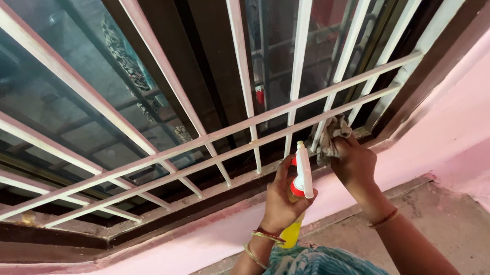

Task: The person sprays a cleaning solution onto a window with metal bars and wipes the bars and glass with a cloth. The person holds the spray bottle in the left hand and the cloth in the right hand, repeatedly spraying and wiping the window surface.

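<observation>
Head view: left hand (281, 201) grips the bottle (300, 176); right hand (353, 161) grips the rag (331, 136). Best rub each bar (334, 99) slowly.

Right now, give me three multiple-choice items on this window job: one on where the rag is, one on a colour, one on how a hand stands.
1. Where is the rag?
A. on the floor
B. against a white bar of the window grille
C. over the bottle

2. What colour is the spray bottle body?
A. yellow
B. blue
C. black

3. How is the left hand?
A. flat on the wall
B. empty
C. closed round the spray bottle

Answers: 1 B, the right hand presses it to a bar; 2 A, yellow shows below the hand; 3 C, fingers wrap the neck under the white and red nozzle.
</observation>
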